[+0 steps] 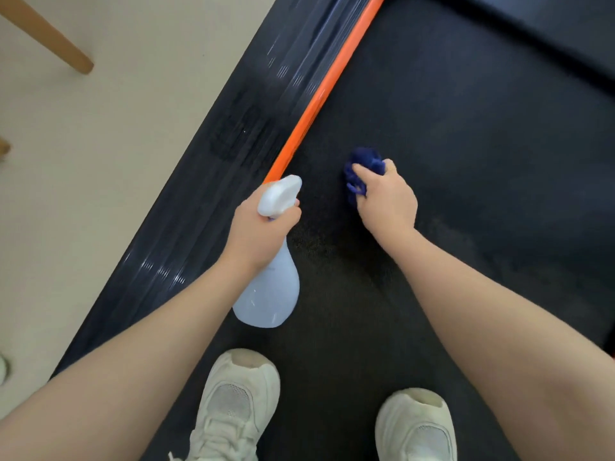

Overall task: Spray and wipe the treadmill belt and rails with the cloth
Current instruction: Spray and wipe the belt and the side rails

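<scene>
The black treadmill belt (466, 134) fills the middle and right of the head view. Along its left side run an orange strip (327, 91) and a dark ribbed side rail (239, 128) with a damp-looking patch. My left hand (258, 232) grips the neck of a pale blue spray bottle (269, 291), its white nozzle pointing forward beside the orange strip. My right hand (387, 201) holds a bunched dark blue cloth (362, 168) down against the belt, a little right of the bottle.
Two white sneakers (233, 404) (416, 427) stand on the belt at the bottom. A beige floor (100, 144) lies left of the treadmill, with a wooden furniture leg (50, 38) at the top left. The treadmill's dark front housing (565, 24) crosses the top right.
</scene>
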Demonstrator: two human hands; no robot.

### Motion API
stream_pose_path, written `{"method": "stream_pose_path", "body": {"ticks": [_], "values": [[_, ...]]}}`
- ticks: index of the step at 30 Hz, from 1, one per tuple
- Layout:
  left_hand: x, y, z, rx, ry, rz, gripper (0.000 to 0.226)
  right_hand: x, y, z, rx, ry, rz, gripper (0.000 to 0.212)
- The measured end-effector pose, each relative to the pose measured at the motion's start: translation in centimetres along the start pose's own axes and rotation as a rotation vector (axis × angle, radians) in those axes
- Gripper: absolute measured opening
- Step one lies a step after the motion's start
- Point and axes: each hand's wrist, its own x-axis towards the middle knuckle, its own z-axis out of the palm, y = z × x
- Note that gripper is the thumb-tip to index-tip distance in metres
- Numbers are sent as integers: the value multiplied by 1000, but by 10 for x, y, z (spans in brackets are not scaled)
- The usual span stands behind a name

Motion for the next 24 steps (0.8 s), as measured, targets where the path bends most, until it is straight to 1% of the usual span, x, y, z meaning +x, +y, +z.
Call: {"method": "stream_pose_path", "body": {"ticks": [1, 3, 4, 5, 6, 7, 8, 9, 10, 11, 12, 13, 15, 16, 17, 18, 19, 21, 22, 24], "values": [[-2, 3, 5, 19, -46, 21, 32, -11, 5, 0, -4, -41, -68, 36], [-4, 7, 14, 48, -120, 46, 35, -46, 18, 2, 76, -150, -333, 41], [-5, 8, 19, 55, -153, 54, 37, -63, 29, 3, 81, -224, -454, 43], [-5, 10, 23, 69, -188, 58, 39, -69, 44, 4, 42, -246, -549, 45], [-6, 11, 26, 85, -227, 60, 39, -65, 59, 0, 21, -240, -534, 45], [-8, 12, 28, 107, -272, 59, 38, -56, 73, -5, 24, -199, -402, 43], [-11, 12, 30, 124, -313, 64, 37, -46, 84, -12, 44, -125, -187, 39], [-14, 13, 31, 139, -335, 71, 36, -37, 96, -15, 53, -26, 62, 37], [-16, 15, 33, 152, -339, 81, 35, -35, 102, -17, 71, 34, 266, 36], [-17, 17, 37, 181, -332, 89, 32, -40, 102, -16, 60, 34, 335, 36], [-17, 19, 41, 228, -320, 97, 28, -51, 95, -16, 33, -33, 324, 37], [-17, 21, 47, 294, -313, 101, 24, -66, 85, -12, 29, -74, 217, 38], [-19, 25, 57, 445, -323, 113, 18, -104, 73, -2, 122, -116, -71, 43], [-19, 26, 61, 503, -345, 119, 10, -115, 76, 3, 101, -139, -191, 45], [-19, 27, 64, 552, -364, 130, 12, -116, 81, 4, 52, -143, -261, 46], [-20, 27, 67, 591, -375, 140, 20, -110, 85, 0, 38, -152, -197, 44], [-21, 27, 70, 632, -381, 157, 23, -103, 86, -5, 46, -138, -20, 43], [-27, 28, 76, 720, -375, 226, 17, -93, 81, -13, 75, -100, 436, 41], [-30, 30, 80, 761, -382, 258, 18, -89, 78, -17, 117, -92, 555, 38], [-40, 31, 90, 846, -479, 312, 19, -91, 77, -30, 228, -60, 582, 32]]}}
